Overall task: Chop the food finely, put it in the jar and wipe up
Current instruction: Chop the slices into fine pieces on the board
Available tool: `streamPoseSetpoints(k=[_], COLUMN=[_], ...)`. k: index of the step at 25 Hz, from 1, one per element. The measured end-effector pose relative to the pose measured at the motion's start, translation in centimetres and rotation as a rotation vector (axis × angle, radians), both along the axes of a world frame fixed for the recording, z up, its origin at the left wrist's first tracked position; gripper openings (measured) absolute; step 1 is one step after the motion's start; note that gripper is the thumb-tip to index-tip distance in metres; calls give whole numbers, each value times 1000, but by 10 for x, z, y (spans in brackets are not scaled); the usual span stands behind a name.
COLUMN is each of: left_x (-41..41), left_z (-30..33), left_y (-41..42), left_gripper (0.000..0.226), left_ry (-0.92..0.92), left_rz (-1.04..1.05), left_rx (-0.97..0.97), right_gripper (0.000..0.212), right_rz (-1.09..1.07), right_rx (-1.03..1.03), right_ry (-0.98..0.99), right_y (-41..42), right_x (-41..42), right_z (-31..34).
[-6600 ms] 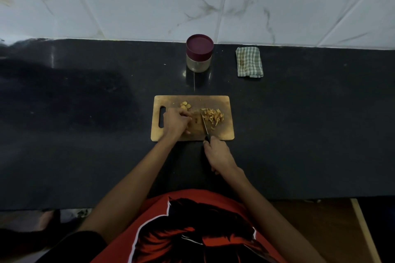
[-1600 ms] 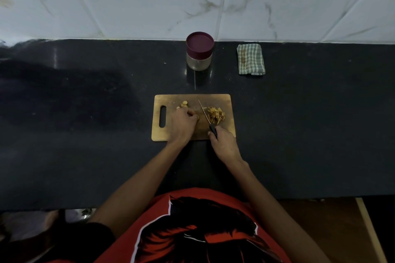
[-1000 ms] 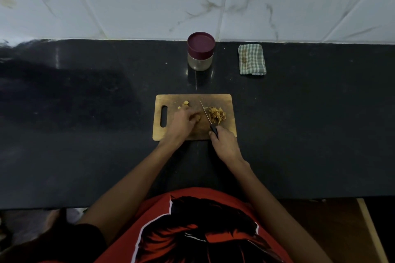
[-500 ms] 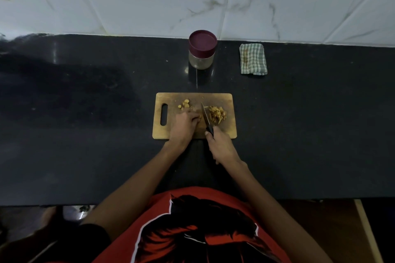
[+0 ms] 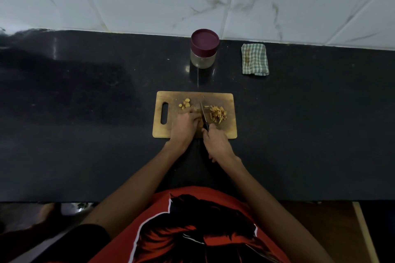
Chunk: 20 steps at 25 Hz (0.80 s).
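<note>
A wooden cutting board (image 5: 229, 100) lies on the black counter. My left hand (image 5: 184, 126) rests on the board with fingers curled down over a piece of food that I cannot see clearly. My right hand (image 5: 217, 142) grips the black handle of a small knife (image 5: 203, 114); its blade points away from me, just right of my left fingers. A pile of chopped yellowish strips (image 5: 218, 114) lies right of the blade. A few larger chunks (image 5: 185, 103) sit beyond my left hand. A glass jar (image 5: 204, 48) with a maroon lid stands behind the board.
A folded green checked cloth (image 5: 254, 59) lies to the right of the jar near the white marble-tiled wall. The black counter (image 5: 85, 124) stretches wide on both sides of the board. The counter's front edge is close to my body.
The knife has swung from tilted left to nearly straight, close beside my left fingers. Both hands stay on the board; the chopped pile has shifted little.
</note>
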<state>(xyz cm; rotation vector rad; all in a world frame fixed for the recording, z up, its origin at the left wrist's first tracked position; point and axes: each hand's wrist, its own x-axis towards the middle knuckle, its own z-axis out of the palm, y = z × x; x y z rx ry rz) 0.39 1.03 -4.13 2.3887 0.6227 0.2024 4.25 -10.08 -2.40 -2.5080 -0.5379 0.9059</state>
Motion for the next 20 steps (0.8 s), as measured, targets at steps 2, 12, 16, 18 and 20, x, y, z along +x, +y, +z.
streamPoseSetpoints(k=[2,12,16,18,20], left_x=[0,1,2,3,3], left_z=[2,3,-1,-1,-1], left_y=[-1,-2,-1,-1,0], left_gripper=[22,26,22,19,18], left_ry=[12,21,29,33,47], left_rz=[2,12,15,18,16], left_rx=[26,35,20,37,42], right_gripper=[26,26,24,25,26], right_rz=[3,-5,36,21,-25], right_rx=[0,-84,-134,-122,-93], right_ry=[0,-2,12,-2,-31], right_y=[1,8,-8,-16,-19], right_x=[0,-5,-16,-18,-15], right_z=[0,-4,-4,-3,-2])
